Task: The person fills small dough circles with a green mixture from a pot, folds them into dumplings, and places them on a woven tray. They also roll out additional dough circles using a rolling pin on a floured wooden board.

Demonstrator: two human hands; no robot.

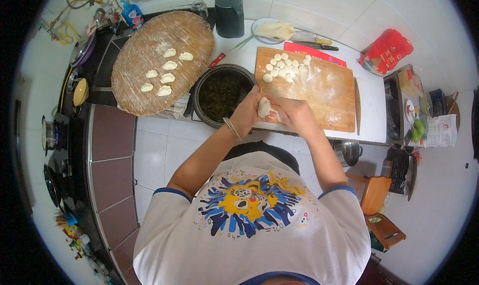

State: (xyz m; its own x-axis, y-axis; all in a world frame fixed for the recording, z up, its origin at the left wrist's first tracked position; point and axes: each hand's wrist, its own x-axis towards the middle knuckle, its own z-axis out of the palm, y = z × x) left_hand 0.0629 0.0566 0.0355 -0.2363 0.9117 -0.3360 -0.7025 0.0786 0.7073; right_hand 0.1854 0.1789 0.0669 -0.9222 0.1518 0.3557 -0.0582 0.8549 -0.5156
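Between my two hands, just in front of the counter edge, is a pale dumpling (264,107). My left hand (245,113) closes around it from the left, a bangle on the wrist. From the right, my right hand (295,114) pinches the dough's edge. Left of the hands stands a dark round pot (201,96) with chopped green filling (219,96) inside. Behind my right hand lies a floured wooden board (319,98), with several small dough pieces (287,68) at its far left. Several folded dumplings (168,78) rest on a round woven tray (134,75) at the left.
A black kettle (229,15), a plate (258,26) with a pale limp item, knives (324,47) and a red bag (386,51) stand along the back. A rolling pin (358,105) lies by the board's right edge. A wooden chair (375,195) is at the right.
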